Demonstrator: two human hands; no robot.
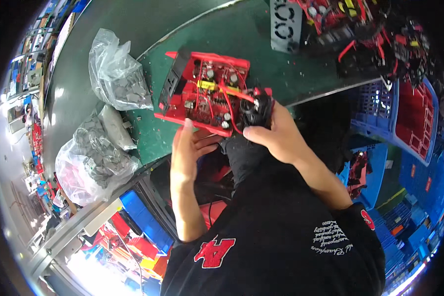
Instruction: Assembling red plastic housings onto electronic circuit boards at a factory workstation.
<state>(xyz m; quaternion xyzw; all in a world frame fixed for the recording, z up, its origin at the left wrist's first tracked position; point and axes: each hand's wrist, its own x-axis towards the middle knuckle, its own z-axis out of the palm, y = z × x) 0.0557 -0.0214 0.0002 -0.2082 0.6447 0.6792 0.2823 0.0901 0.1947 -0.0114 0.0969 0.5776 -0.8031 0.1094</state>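
Note:
A red casing (182, 116) lies open on the green work table, its circuit board (216, 103) facing up with capacitors, red wires and a yellow-wrapped part. A black end panel (174, 81) stands at its left end. My right hand (281, 133) is closed around a black bundle (256, 109), apparently coiled cable, at the casing's right end. Its thumb lies along the near side, and the other fingers are hidden behind the bundle. By the casing's near edge is my left hand (186, 150), fingers stretched and apart; whether it touches the casing I cannot tell.
Two clear plastic bags (117, 74) (96, 160) of grey pieces sit at the left. A stencilled grey plate (286, 27) and a heap of wired red and black assemblies (375, 44) occupy the far right. Beyond the table edge at right stands a blue crate (380, 106).

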